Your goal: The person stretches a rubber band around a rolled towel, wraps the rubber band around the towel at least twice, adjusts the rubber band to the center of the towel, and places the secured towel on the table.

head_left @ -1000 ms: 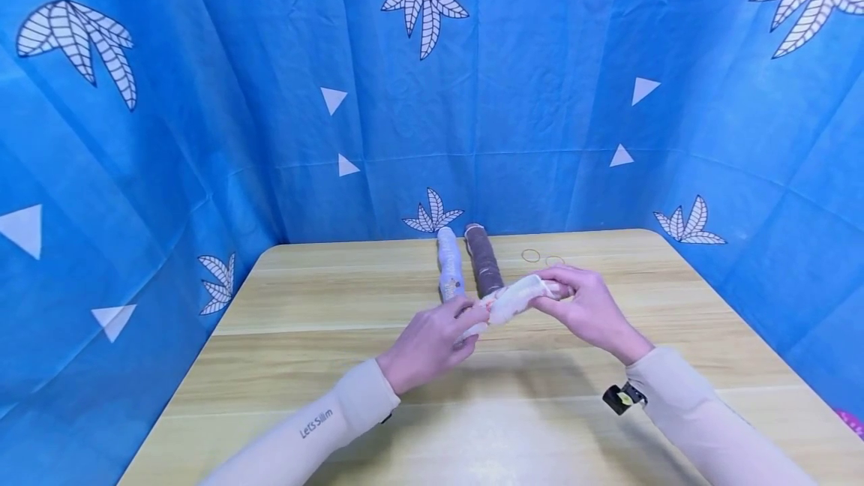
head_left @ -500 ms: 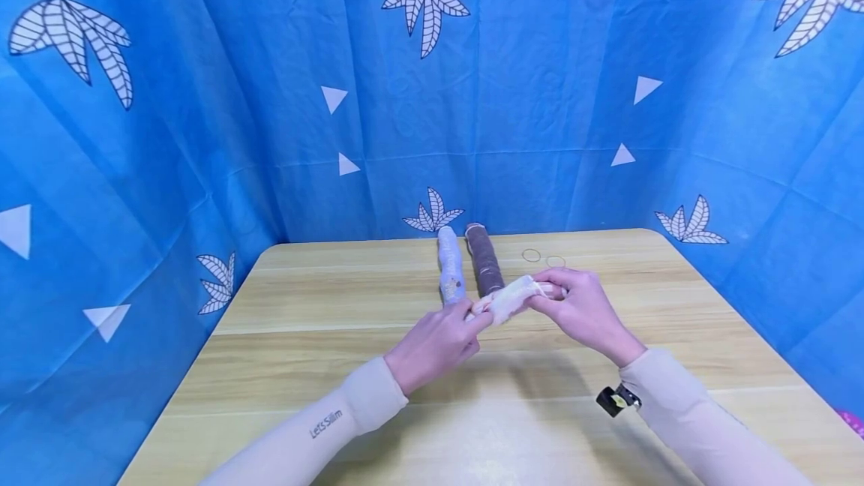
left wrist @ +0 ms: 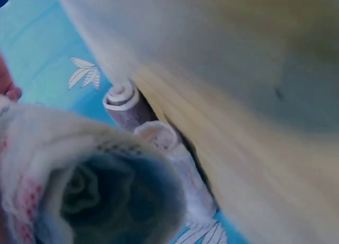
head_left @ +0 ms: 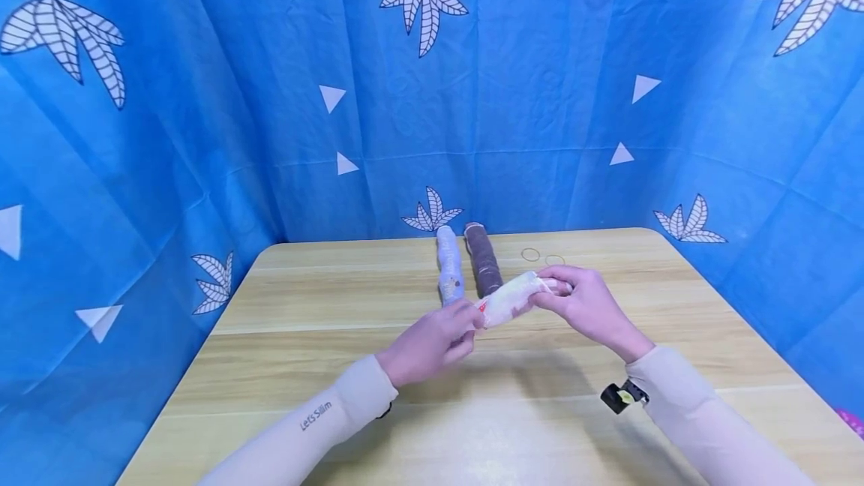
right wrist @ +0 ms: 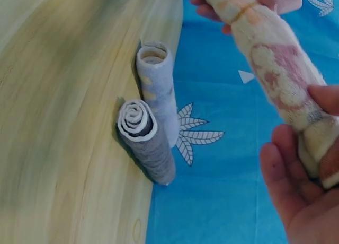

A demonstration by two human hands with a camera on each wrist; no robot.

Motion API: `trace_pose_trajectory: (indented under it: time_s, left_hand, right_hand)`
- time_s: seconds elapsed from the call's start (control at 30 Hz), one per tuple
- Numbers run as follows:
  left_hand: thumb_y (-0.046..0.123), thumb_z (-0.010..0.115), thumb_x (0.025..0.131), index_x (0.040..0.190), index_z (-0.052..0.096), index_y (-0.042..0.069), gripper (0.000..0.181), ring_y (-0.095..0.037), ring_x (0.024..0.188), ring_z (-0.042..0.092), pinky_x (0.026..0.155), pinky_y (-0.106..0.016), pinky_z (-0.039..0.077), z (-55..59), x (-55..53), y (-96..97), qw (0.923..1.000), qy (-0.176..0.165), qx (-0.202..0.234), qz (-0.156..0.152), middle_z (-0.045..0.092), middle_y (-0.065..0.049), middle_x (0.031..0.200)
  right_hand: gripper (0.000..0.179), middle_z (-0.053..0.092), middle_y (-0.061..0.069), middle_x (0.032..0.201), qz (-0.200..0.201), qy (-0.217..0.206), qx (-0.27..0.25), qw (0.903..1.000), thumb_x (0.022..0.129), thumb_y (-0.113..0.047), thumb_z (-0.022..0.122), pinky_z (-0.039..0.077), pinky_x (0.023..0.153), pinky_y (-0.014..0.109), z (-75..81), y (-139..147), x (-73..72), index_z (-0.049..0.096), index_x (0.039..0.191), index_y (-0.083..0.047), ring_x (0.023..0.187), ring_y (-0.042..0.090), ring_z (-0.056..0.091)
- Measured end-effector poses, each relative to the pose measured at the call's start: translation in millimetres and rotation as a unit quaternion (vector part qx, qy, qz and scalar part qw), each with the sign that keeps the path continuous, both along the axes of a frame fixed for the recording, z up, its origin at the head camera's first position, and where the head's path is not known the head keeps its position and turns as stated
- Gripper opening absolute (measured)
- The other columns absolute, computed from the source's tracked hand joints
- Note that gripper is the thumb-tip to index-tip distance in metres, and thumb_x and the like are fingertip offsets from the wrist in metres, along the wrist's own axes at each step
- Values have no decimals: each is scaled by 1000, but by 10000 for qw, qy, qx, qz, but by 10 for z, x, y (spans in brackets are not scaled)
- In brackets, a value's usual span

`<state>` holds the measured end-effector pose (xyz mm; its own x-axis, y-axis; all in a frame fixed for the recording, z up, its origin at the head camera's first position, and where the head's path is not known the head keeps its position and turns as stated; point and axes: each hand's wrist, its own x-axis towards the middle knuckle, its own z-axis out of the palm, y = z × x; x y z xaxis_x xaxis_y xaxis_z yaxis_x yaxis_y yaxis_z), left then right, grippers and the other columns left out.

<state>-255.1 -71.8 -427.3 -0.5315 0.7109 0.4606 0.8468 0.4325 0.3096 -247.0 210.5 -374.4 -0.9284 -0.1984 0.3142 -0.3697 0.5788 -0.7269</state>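
head view: our left grip (head_left: 428,343) and right grip (head_left: 594,312) hold the pale roll (head_left: 511,300) between them, probably to steady it.

A small table place, closed in by printed cloth.
The wood-patterned table top (head_left: 499,403), with rounded far corners, has blue cloth (head_left: 540,96) around it, hung like a curtain behind and along the left and right sides. This cloth carries white leaves (head_left: 427,21) with dark outlines, pale triangles (head_left: 643,86) and long creases. Whether this screened place is inside a home, an office or a studio, I cannot tell.
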Motion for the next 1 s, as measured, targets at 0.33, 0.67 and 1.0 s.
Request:
trace_pose_trajectory:
  time_s: [0.33, 0.67, 1.0]
  left_hand:
    - [15, 58, 98, 119, 50, 28, 26, -16, 107, 61, 91, -31, 50, 83, 0, -53, 9364, -3260, 1293, -141, 66, 3, 125]
    - [17, 62, 98, 120, 51, 27, 27, -17, 106, 62, 91, -32, 52, 128, 20, -66, 9215, -3617, 1397, -237, 66, 0, 123]
    - [15, 74, 90, 128, 58, 25, 43, -6, 77, 60, 70, -15, 53, 25, 83, -28, 9941, 1063, -108, 203, 59, -1, 121]
  right_hand:
    - [67, 56, 7, 142, 1336, -176, -481, 9897, 87, -18, 79, 57, 83, 32, -36, 79, -39, 51, 146, -28, 106, 23, 62]
    - [31, 69, -5, 116, 1206, 419, 286, 9914, 86, -23, 81, 55, 78, 32, 38, 43, 6, 72, 115, -27, 98, 17, 62]
    - [25, 71, 5, 102, 428, -212, -241, 9986, 84, -25, 82, 52, 59, 28, 7, 37, -25, 75, 107, -19, 73, 19, 62]
